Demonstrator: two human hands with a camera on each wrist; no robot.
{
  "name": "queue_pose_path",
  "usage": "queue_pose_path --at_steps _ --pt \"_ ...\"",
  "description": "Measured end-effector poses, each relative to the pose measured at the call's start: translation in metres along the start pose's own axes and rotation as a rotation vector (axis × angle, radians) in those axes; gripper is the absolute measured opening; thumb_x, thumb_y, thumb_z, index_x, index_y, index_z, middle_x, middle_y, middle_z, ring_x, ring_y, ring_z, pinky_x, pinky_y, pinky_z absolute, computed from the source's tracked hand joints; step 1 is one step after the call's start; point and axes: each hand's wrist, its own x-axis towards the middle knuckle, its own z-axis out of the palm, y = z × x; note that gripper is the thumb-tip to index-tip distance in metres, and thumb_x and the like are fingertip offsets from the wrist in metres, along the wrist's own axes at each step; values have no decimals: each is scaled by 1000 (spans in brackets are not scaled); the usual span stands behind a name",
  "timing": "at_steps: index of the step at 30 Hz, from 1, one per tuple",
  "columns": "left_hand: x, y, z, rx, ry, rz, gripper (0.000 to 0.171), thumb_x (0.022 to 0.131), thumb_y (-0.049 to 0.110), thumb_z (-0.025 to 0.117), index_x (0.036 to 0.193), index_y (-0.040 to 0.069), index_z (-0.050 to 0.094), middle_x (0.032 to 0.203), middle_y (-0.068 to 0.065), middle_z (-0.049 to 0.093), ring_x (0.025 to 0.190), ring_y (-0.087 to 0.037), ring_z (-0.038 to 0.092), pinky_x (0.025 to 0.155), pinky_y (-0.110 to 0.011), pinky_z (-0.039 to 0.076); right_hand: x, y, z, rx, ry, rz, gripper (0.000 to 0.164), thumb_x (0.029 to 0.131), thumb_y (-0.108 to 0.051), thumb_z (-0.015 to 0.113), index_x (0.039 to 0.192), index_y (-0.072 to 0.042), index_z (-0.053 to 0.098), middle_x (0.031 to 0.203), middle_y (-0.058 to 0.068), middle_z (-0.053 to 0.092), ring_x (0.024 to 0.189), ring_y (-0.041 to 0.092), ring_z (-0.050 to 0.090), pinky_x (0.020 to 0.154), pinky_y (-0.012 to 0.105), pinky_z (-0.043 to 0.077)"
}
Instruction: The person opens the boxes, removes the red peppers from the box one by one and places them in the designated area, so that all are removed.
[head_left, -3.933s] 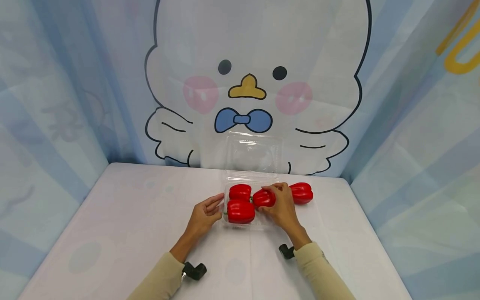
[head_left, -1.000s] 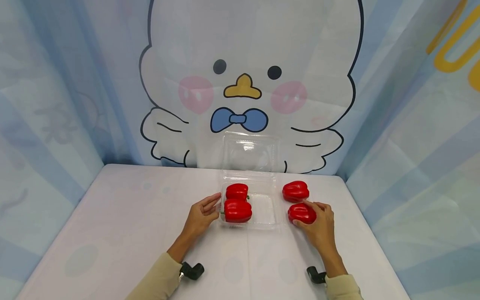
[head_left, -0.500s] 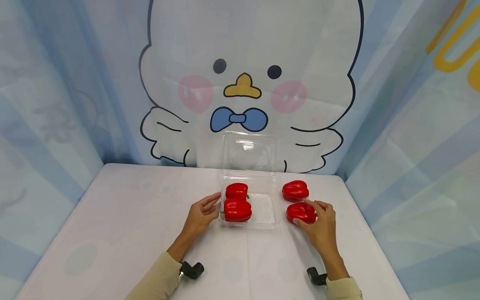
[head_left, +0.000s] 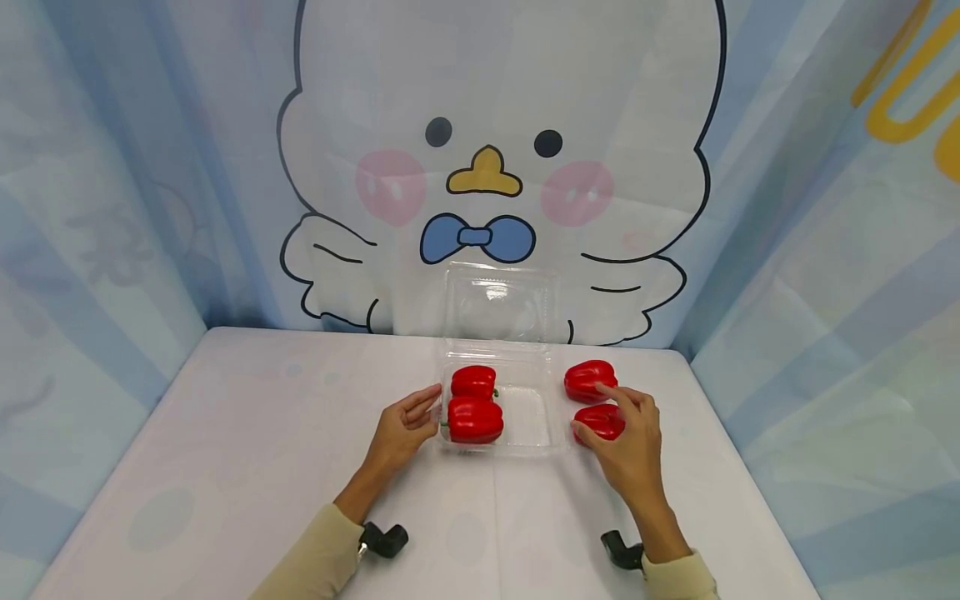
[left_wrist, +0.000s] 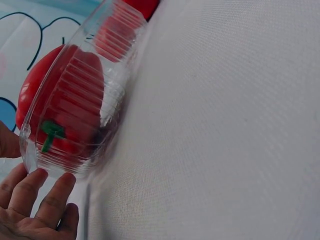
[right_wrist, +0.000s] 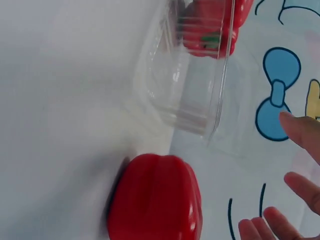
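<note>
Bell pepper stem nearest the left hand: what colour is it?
Green. The bell pepper stem shows best in the left wrist view.

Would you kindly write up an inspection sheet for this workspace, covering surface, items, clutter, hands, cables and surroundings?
Surface: table with a pale, faintly spotted cover.
Job's things: clear container, lid raised, holding two red peppers in its left part; two outer peppers lie to its right.
Clutter: nothing seen.
Hands: left hand has its fingertips at the container's left edge; right hand, fingers spread, is beside the outer peppers.
Cables: nothing seen.
Surroundings: cartoon-bird backdrop behind, bluish fabric on both sides.
</note>
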Motion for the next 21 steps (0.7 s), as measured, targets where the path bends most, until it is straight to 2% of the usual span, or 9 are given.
queue_pose_path --at_steps 3,8,13,17,21 --pt "0 0 0 1 0 -1 60 95 -6 65 153 6 56 158 -12 57 145 -32 58 116 -38 47 -4 -10 6 17 -2 -28 77 75 -19 96 144 -16 63 146 19 53 140 39 47 99 65 61" --pt "-1 1 0 -4 -1 -2 60 95 -6 65 153 6 56 158 -13 57 144 -34 59 116 -38 48 -10 -29 18 71 -22 -74 76 76 -21 96 144 -16 64 143 15 55 141 36 47 105 64 58" --pt "-1 2 0 -10 2 -14 60 95 -6 65 153 7 56 158 -11 58 143 -33 60 117 -38 47 -15 -48 32 95 -75 -61 75 76 -25 96 144 -21 65 142 12 55 134 29 51 107 58 60" --pt "-1 2 -1 0 8 -19 60 95 -5 65 153 8 56 158 -10 58 143 -32 60 117 -39 47 -20 -63 43 138 -105 -69 74 75 -26 96 142 -21 66 140 11 57 131 29 54 107 56 60" --pt "-1 1 -1 2 5 -28 61 95 -4 65 154 9 56 158 -10 58 143 -32 60 117 -39 47 -23 -70 59 156 -127 -80 74 75 -29 97 142 -25 66 138 7 58 131 25 54 108 52 60"
